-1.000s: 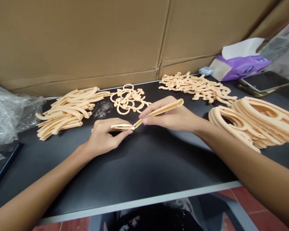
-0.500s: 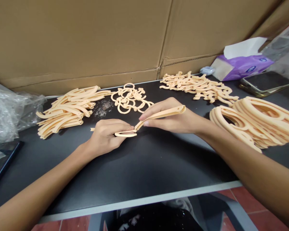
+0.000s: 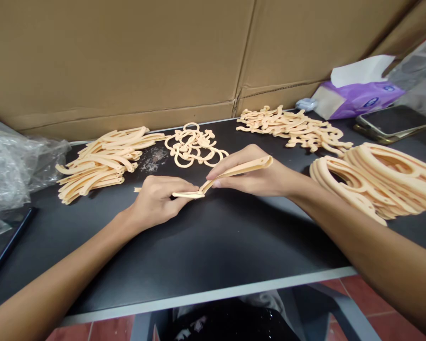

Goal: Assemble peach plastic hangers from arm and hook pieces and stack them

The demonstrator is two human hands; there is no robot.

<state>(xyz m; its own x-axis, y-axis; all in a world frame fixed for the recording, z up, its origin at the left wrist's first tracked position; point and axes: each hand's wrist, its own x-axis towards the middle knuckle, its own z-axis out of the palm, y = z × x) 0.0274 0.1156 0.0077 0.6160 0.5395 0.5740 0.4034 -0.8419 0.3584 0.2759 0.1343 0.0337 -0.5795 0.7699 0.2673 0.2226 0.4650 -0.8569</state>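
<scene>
My left hand [image 3: 156, 203] is closed on a short peach plastic strip [image 3: 188, 194] held low over the black table [image 3: 213, 251]. My right hand [image 3: 255, 176] grips a longer peach plastic arm [image 3: 239, 169], thumb under and fingers over it. The ends of the two pieces meet between my hands, near the middle of the table. The left part of the short strip is hidden under my fingers.
Piles of peach parts lie around: curved arms [image 3: 102, 161] at left, rings [image 3: 193, 144] behind my hands, hooks [image 3: 293, 128] at back right, large loops [image 3: 376, 180] at right. A tissue pack [image 3: 355, 97] and phone [image 3: 392, 121] sit far right, a plastic bag [image 3: 14, 170] at left, cardboard [image 3: 163, 57] behind.
My left hand turned its short strip and pressed its end against the long arm in my right hand, which lowered slightly. The camera shifted a little.
</scene>
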